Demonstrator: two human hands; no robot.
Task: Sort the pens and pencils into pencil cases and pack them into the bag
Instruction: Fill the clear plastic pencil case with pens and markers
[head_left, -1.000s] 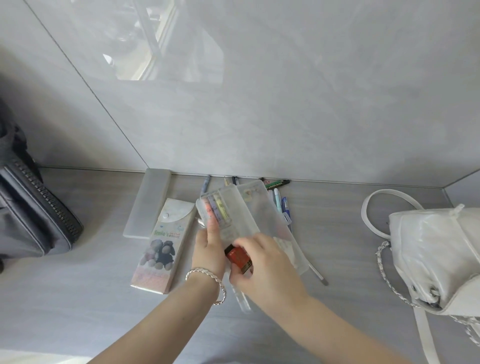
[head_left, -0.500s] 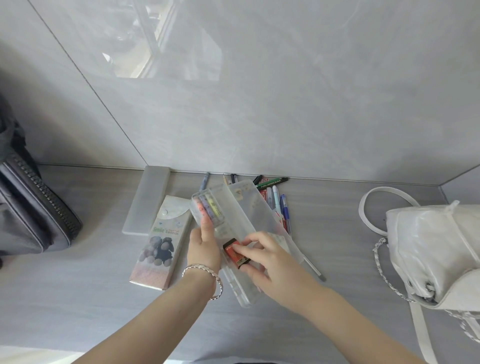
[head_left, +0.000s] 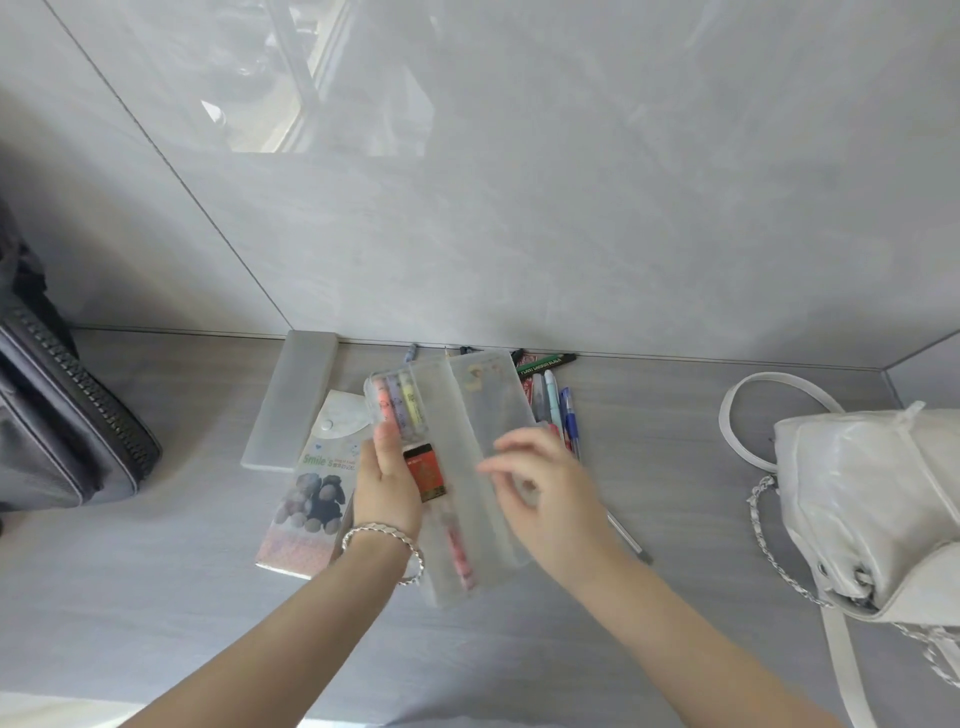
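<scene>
Here, left hand (head_left: 387, 478) grips frosted rectangular plastic case (head_left: 460, 410); right hand (head_left: 540, 483) blurred, fingers loosely spread, holding nothing.

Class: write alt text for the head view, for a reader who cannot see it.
The left hand grips an open frosted pencil case containing highlighters and a red eraser; the right hand hovers over its lid, empty.
</scene>
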